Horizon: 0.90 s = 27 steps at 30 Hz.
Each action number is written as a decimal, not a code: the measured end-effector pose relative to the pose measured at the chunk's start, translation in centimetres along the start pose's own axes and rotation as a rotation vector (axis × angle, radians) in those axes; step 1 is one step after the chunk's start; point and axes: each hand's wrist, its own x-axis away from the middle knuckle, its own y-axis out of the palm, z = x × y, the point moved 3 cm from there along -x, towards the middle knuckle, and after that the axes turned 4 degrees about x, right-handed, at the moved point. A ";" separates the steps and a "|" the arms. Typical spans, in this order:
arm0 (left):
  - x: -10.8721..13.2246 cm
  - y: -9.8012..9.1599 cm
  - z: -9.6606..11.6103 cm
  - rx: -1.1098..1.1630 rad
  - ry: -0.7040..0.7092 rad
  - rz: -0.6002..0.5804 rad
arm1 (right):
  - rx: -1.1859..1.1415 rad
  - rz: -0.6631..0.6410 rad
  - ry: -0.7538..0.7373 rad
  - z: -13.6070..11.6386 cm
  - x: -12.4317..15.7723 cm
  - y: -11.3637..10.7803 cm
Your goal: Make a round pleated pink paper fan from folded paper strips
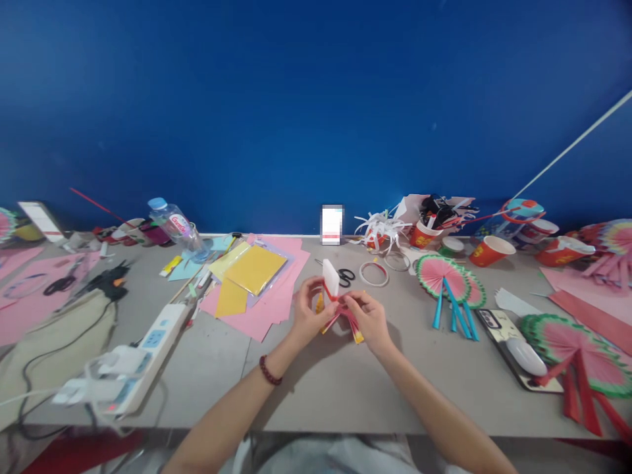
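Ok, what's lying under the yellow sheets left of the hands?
Pink paper sheets stick out from beneath the yellow sheets, on the grey table. Anything else sandwiched between them is covered.

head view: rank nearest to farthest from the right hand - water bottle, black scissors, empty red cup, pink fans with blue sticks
From the right hand, gripping the folded paper strips:
1. black scissors, just behind it
2. pink fans with blue sticks, to its right
3. empty red cup, farther right, at the back
4. water bottle, far left, at the back
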 end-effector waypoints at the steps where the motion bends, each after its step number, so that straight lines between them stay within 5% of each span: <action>1: -0.2 0.0 -0.1 0.098 -0.069 -0.016 | -0.023 0.013 -0.011 -0.1 -0.2 -0.2; 7: -0.7 0.4 -0.3 0.631 -0.552 -0.172 | -0.187 0.081 -0.008 -0.5 -1.4 -1.7; 13: -0.9 -0.8 -1.0 0.583 -0.563 -0.094 | -0.410 -0.016 0.034 -1.5 -2.3 -2.7; 27: -0.5 -0.7 0.2 0.236 -0.557 -0.578 | -0.503 0.055 0.001 -1.3 -3.8 -4.6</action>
